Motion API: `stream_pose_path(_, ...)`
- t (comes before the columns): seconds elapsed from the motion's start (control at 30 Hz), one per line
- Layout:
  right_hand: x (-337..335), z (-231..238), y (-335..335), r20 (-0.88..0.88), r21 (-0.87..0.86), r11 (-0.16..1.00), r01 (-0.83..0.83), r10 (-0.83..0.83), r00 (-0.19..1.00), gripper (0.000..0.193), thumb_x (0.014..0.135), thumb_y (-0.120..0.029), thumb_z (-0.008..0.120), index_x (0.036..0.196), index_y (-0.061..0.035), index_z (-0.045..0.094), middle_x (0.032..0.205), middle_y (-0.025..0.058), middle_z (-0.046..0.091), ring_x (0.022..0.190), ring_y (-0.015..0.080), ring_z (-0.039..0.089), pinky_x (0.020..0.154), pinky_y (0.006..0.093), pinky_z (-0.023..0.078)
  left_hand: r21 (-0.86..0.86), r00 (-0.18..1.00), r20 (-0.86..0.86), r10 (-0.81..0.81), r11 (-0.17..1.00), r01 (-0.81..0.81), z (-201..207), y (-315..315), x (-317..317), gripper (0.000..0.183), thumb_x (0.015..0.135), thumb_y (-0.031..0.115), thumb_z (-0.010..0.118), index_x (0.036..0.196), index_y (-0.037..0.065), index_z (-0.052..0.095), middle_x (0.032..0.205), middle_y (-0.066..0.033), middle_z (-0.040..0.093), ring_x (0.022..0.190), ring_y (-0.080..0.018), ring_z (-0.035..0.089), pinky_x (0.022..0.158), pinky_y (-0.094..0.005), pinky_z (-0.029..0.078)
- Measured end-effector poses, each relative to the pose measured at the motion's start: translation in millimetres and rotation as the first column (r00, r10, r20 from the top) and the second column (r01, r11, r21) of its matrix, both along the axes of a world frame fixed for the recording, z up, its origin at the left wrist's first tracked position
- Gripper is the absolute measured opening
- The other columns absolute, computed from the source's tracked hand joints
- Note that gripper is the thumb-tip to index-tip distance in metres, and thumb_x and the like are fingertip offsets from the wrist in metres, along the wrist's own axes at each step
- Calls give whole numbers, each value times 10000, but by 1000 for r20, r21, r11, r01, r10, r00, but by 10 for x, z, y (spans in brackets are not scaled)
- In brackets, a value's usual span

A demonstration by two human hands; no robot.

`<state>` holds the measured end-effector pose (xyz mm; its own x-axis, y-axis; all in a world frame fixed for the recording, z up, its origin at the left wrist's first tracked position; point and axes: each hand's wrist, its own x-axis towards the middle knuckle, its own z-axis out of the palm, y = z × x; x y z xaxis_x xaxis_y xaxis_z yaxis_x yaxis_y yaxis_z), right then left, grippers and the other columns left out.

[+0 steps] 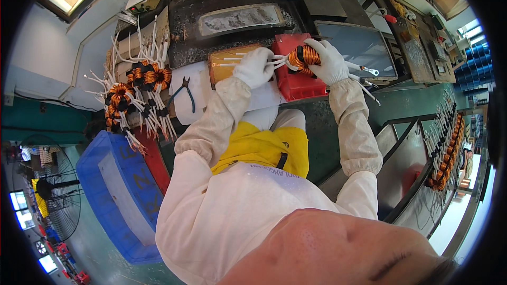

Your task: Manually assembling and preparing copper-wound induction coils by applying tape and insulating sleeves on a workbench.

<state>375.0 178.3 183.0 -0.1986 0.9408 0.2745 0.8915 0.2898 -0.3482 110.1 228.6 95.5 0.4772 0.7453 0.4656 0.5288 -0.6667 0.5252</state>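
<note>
Both my hands wear white gloves. My right hand is closed around a toroidal coil wound with copper wire and banded in black. White-sleeved leads run out from both sides of this coil. On its left side, my left hand grips the leads, whose ends point left over a yellowish-brown tray. A lead with a ring terminal sticks out to the right of my right hand. Beneath the coil stands a red plastic bin; what it contains I cannot make out.
Several similar coils with white leads are heaped at the left. Pliers with dark handles lie on white paper. A rectangular pan with a silvery grey surface sits behind. A blue crate stands lower left; more coils line a right-hand rack.
</note>
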Motion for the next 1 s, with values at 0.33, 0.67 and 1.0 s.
stream_pose_path(0.33,-7,14,-21,-13,4,1000,19,-19,1000,676,718,-64,799,1338,-240,596,1125,137,627,1075,387,632,939,467,537,-498,906,-412,-92,856,-140,-65,853,-146,533,1036,546,391,1421,211,547,1284,-172,685,1186,-383,648,1031,-444,482)
stream_pose_path(0.67,3,1,5,-1,-12,1000,17,-17,1000,686,721,-69,802,1350,-235,586,1130,134,629,1078,388,631,935,465,538,-413,955,-296,-16,904,-113,100,819,-182,360,1032,360,530,1270,115,643,1202,-124,692,1162,-350,631,1001,-416,498)
stream_pose_path(1.0,-14,-1,-10,4,-3,1000,16,-16,1000,677,726,-70,801,1347,-234,587,1127,134,629,1072,385,628,944,462,534,404,949,-209,237,904,-137,125,-197,305,140,863,229,630,974,158,678,953,-47,601,940,-256,620,825,-448,515)
